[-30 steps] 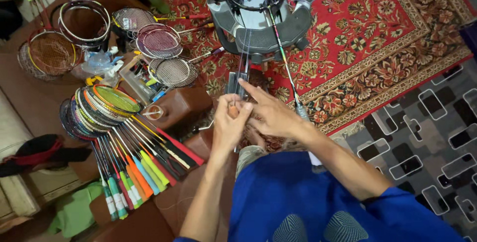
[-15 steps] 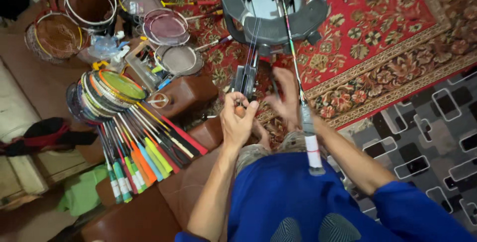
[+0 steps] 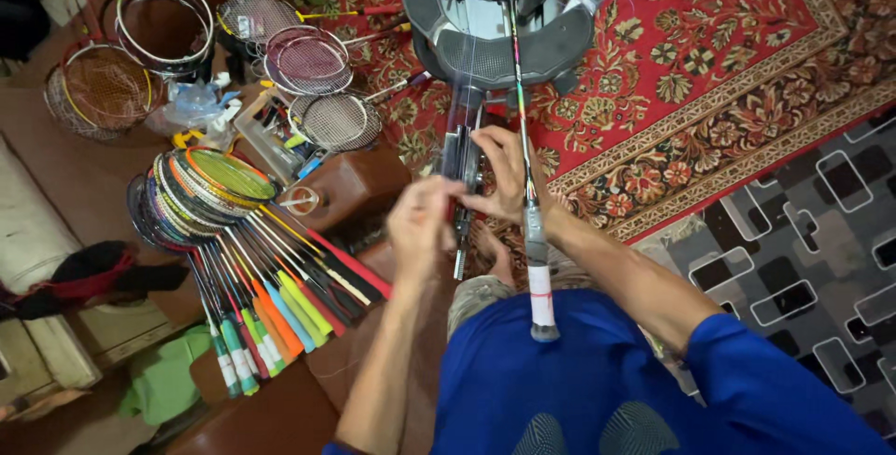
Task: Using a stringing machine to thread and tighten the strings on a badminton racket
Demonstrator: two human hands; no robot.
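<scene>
- A blue-clad lap is seen nearest, with a white-gripped racket handle [image 3: 539,296] lying over it.
- The left hand [image 3: 422,226] and right hand [image 3: 504,173] are held together at a dark metal clamp bar [image 3: 461,161]; the fingers are pinched on it.
- A fan of coloured-handled rackets [image 3: 247,259] is laid on brown flooring.
- Farther off, a grey stringing machine [image 3: 499,16] is stood on a red patterned carpet [image 3: 728,54].
</scene>
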